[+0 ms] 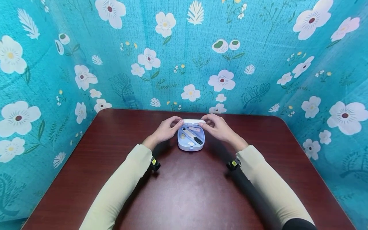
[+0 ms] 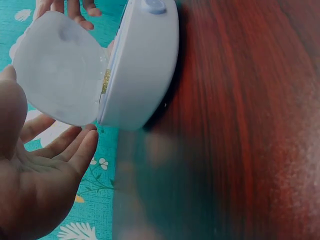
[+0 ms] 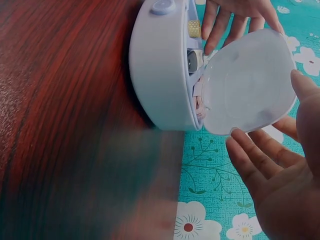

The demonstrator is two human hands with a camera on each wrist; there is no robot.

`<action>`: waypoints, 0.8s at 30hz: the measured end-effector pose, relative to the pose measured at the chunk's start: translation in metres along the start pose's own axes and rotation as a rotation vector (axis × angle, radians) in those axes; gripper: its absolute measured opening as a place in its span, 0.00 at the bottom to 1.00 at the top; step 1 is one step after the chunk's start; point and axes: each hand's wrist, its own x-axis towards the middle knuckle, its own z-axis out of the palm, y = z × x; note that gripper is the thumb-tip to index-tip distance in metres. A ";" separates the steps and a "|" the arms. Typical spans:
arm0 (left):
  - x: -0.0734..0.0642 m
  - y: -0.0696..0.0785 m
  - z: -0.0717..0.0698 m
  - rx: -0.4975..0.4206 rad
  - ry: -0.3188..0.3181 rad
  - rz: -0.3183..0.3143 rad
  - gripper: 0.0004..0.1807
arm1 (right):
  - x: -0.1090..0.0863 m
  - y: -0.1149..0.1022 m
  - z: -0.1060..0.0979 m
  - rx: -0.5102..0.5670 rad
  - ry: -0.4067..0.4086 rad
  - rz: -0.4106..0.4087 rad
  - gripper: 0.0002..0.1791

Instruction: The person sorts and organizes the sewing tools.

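Observation:
A small pale-lilac case [image 1: 191, 148] with rounded corners stands on the table, its white lid [image 1: 194, 121] raised at the back. My left hand [image 1: 166, 129] holds the lid's left edge, thumb on the inner face and fingers behind. On the opposite edge my right hand [image 1: 218, 127] grips it the same way. Inside lies a slim white tool with a black end [image 1: 197, 140], slanting across a recess. A yellowish round piece [image 1: 182, 136] sits at left, a pink-and-white piece [image 1: 195, 129] near the hinge. The right wrist view shows the lid's translucent inside [image 3: 250, 80].
The dark red-brown wooden table [image 1: 184, 191] extends toward me and to both sides. Behind it and at its sides hangs a turquoise flowered cloth [image 1: 178, 64]. Black devices with yellow-green marks, like the left one [image 1: 154, 163], are strapped to both wrists.

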 end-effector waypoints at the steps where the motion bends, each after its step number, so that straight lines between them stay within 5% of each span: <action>1: 0.000 -0.001 -0.001 -0.002 -0.010 -0.004 0.24 | 0.000 0.000 -0.001 0.000 -0.004 -0.008 0.16; 17: -0.005 -0.008 0.000 -0.026 -0.134 -0.053 0.27 | -0.008 0.005 0.001 0.105 -0.092 -0.078 0.18; 24: -0.007 -0.016 0.002 -0.067 -0.150 0.004 0.26 | -0.012 0.015 0.005 0.113 -0.090 -0.137 0.20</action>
